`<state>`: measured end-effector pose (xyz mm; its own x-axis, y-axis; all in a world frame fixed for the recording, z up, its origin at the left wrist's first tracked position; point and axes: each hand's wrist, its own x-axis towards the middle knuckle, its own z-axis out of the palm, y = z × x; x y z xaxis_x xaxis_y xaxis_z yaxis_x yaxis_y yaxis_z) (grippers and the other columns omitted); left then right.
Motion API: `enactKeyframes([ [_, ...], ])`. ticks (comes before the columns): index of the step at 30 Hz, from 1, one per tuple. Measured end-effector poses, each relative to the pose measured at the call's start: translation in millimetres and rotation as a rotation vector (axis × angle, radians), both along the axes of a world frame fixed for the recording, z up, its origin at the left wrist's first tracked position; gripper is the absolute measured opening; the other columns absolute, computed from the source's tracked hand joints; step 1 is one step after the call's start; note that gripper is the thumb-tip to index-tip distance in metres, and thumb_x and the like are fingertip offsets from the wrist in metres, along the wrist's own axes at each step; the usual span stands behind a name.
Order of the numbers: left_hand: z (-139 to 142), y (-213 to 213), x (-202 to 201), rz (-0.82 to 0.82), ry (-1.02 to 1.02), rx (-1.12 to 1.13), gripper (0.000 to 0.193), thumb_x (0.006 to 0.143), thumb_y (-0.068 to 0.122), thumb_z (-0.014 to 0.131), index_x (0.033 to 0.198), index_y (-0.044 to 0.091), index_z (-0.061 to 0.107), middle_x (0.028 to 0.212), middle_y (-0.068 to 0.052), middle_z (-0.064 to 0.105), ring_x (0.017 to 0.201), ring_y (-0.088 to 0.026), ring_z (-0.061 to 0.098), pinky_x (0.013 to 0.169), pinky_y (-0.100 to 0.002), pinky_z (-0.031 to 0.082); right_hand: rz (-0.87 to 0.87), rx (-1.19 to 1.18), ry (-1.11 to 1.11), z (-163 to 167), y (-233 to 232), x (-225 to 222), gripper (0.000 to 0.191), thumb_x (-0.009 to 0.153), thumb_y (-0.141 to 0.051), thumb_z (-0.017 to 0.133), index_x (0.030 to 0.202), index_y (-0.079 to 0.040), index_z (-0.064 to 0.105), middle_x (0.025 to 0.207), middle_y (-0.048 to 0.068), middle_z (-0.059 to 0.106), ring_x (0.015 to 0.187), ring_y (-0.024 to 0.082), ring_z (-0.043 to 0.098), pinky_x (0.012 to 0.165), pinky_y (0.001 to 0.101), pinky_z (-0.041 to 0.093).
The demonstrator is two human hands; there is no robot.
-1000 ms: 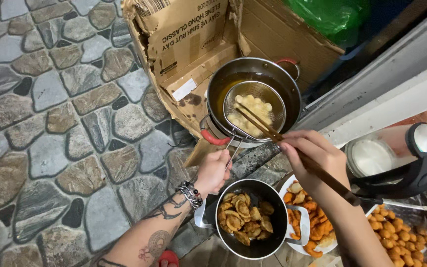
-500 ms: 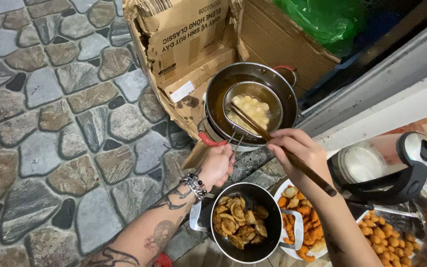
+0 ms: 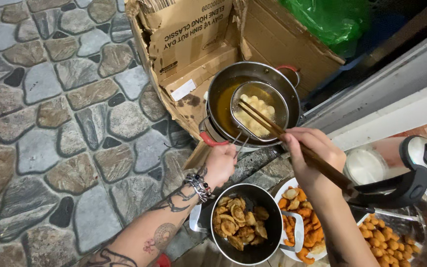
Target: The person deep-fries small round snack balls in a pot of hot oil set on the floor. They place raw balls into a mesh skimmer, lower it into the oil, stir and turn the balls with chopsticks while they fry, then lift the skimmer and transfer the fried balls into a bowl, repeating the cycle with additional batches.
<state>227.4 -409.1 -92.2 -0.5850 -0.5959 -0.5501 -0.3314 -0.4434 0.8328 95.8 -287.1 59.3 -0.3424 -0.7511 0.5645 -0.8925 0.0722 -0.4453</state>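
1. Far left: I see a stone floor of irregular grey and brown cobbles.
2. Along the top stands a torn cardboard box, opened flat behind the cooking area, with oil stains on its lower flap.
3. My left hand, wrist in a beaded bracelet, is closed on the wire handle of a strainer. The forearm enters from bottom left.
4. The strainer sits inside a metal pot with red handles; amber oil fills the pot's left side. The strainer basket holds pale dough pieces.
5. Below the left hand, a dark bowl holds browned fried pieces.
6. My right hand is clamped on a pair of wooden chopsticks; their tips reach into the strainer, touching the dough pieces.
7. Just right of the dark bowl, a white plate carries orange fried food, partly hidden by my right forearm.
8. Far right: an electric kettle with a black handle, lid open, and beside it a tray of small golden balls.
9. Top right: a green plastic bag behind the box.
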Motion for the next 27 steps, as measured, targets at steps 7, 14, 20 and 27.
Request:
enactKeyframes([
  [7,9.8,-2.8,3.3,0.041,-0.052,0.012,0.046,0.106,0.042,0.043,0.077,0.009,0.054,0.052,-0.002,0.049,0.033,-0.014,0.039,0.031,-0.033,0.026,-0.025,0.02,0.02,16.2,2.6,2.9,0.008,0.1,-0.005,0.071,0.097,0.002,0.075,0.099,0.013,0.074,0.085,0.024,0.073,0.077,0.0315,0.056],
  [14,23.7,-4.5,9.9,0.01,-0.069,0.029,0.046,0.107,0.044,0.041,0.079,0.009,0.053,0.053,-0.002,0.049,0.033,-0.014,0.039,0.031,-0.033,0.026,-0.113,0.067,-0.069,21.6,16.5,-6.0,0.015,0.106,-0.006,0.064,0.101,0.003,0.075,0.094,0.015,0.073,0.079,0.023,0.072,0.074,0.0303,0.056],
  [20,-4.4,4.9,7.1,0.092,0.245,-0.043,0.043,0.108,0.036,0.047,0.079,0.005,0.051,0.058,0.001,0.048,0.039,-0.01,0.045,0.033,-0.032,0.031,-0.057,0.071,0.007,4.7,14.1,-14.2,0.011,0.1,-0.007,0.069,0.103,0.0,0.076,0.105,0.015,0.074,0.093,0.025,0.072,0.083,0.0333,0.056],
  [27,-2.5,-0.9,12.0,0.007,0.055,-0.069,0.046,0.106,0.042,0.044,0.077,0.008,0.053,0.049,0.0,0.044,0.033,-0.011,0.039,0.031,-0.032,0.027,0.125,0.11,-0.111,6.1,24.6,-21.8,0.01,0.097,-0.006,0.068,0.101,-0.003,0.077,0.109,0.012,0.076,0.095,0.021,0.074,0.083,0.0297,0.059],
])
